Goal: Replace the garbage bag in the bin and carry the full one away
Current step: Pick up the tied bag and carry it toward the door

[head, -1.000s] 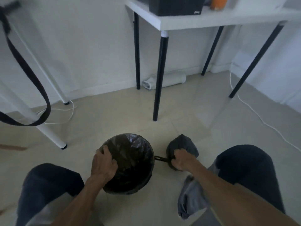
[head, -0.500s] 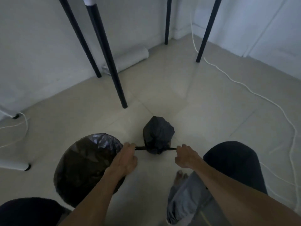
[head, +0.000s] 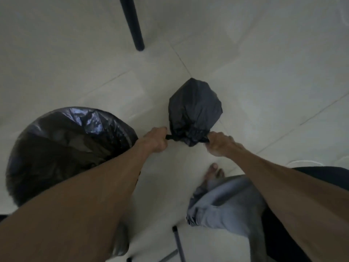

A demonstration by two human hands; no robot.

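Since half a second ago the view has dropped closer over the floor, and both hands have stayed on the drawstring, now drawn tight out to either side of the small black tied plastic garbage bag [head: 195, 108]. That full bag sits on the pale tiled floor [head: 264, 72], close to where tile joints cross. The left hand [head: 154, 139] has its grip curled round the left end of the thin black drawstring [head: 170, 137]; the right hand [head: 219, 145] pinches the right end in a closed grip beside the bag's gathered neck. Just left of the left hand stands the round bin lined with a glossy black plastic bag [head: 71, 148], the left forearm crossing over its rim. Below the right hand, bare toes [head: 214, 172] and a grey trouser leg [head: 222, 208] show. Toward the floor's far edge stands a black bench leg [head: 135, 25].
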